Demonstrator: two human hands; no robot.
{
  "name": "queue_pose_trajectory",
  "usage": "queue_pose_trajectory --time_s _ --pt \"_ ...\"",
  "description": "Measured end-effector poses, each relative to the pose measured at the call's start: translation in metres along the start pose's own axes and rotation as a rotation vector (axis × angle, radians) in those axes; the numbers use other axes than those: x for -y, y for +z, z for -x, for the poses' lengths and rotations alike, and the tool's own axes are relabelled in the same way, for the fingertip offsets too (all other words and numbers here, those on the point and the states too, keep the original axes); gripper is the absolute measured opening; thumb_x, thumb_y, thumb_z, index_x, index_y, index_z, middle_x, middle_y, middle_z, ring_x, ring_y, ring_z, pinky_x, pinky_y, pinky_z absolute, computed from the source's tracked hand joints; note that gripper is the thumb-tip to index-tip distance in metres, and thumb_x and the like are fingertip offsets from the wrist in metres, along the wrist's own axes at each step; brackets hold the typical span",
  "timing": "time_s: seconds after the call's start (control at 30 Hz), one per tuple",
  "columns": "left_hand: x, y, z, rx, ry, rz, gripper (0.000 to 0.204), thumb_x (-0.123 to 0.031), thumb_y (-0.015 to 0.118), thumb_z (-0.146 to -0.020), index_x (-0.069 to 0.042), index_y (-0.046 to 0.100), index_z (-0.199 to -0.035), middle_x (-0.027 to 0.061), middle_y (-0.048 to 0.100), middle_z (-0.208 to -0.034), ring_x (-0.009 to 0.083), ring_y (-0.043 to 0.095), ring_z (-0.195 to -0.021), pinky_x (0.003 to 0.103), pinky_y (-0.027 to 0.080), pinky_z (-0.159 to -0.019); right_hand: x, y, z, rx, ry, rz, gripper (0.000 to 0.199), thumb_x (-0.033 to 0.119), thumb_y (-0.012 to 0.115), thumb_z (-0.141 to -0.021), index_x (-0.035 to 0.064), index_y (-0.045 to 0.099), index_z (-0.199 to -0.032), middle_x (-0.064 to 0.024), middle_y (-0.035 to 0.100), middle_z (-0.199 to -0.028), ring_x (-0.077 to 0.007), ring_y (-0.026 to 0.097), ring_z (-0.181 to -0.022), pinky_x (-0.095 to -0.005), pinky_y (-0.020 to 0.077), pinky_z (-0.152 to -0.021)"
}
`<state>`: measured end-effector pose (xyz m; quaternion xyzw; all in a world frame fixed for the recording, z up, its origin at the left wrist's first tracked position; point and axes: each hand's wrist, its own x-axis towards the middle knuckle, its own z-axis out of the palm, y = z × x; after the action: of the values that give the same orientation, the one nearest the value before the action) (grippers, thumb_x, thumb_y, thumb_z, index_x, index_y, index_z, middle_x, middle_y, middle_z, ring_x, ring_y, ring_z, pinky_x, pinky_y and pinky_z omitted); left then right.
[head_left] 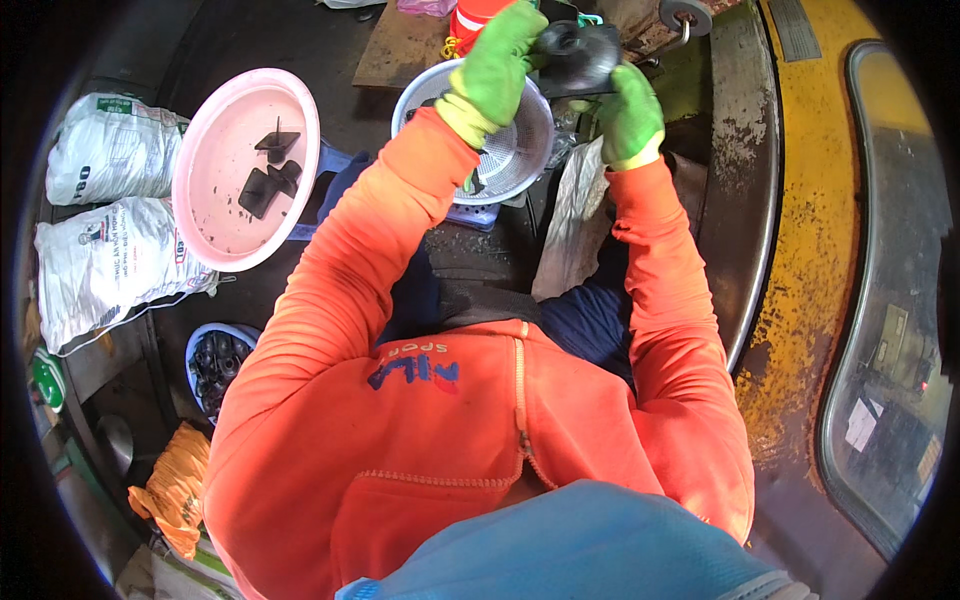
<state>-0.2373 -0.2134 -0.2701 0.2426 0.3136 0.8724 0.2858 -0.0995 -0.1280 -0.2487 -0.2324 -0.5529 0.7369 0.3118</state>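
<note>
A black moulded part (582,62) with a round neck and a flat base is held up between my two green-gloved hands. My left hand (500,62) grips its left side, with the fingers partly hidden behind it. At the lower right edge, my right hand (632,112) is closed on the same part. Beneath them sits a white perforated colander (535,150) with some dark pieces in it. To the left, a pink basin (215,190) holds a few similar black parts (262,190) among dark crumbs.
White sacks (120,265) lie at the far left. Below them stand a blue basket (192,370) full of black parts and an orange bag (175,485). A red container (475,15) and a wooden board (400,50) are at the back. A rusty yellow machine panel (815,250) borders the right side.
</note>
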Motion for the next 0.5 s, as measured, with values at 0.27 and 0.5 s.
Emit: queue_pose_trajectory --time_s 0.27,0.5 --pt "-0.019 -0.034 -0.015 0.464 -0.349 0.739 0.074 -0.064 0.04 -0.093 -0.02 0.03 -0.151 0.0114 0.028 -0.155 0.0284 0.032 -0.139 0.044 0.02 -0.116 -0.011 -0.034 -0.023 -0.214 0.211 -0.273 0.033 0.022 0.045 -0.096 0.0 0.059 -0.116 -0.0132 0.067 -0.104 -0.0268 0.066 -0.082 -0.0369 0.0521 -0.059" --pt "-0.013 -0.01 -0.001 0.369 -0.089 0.27 0.067 -0.046 0.049 -0.089 -0.011 0.034 -0.144 0.0105 0.03 -0.151 0.0255 0.032 -0.136 0.041 0.023 -0.113 -0.016 -0.003 -0.002 -0.093 -0.037 -0.25 0.032 0.021 0.045 -0.097 -0.0028 0.058 -0.114 -0.0127 0.066 -0.101 -0.0225 0.066 -0.079 -0.0314 0.0542 -0.065"
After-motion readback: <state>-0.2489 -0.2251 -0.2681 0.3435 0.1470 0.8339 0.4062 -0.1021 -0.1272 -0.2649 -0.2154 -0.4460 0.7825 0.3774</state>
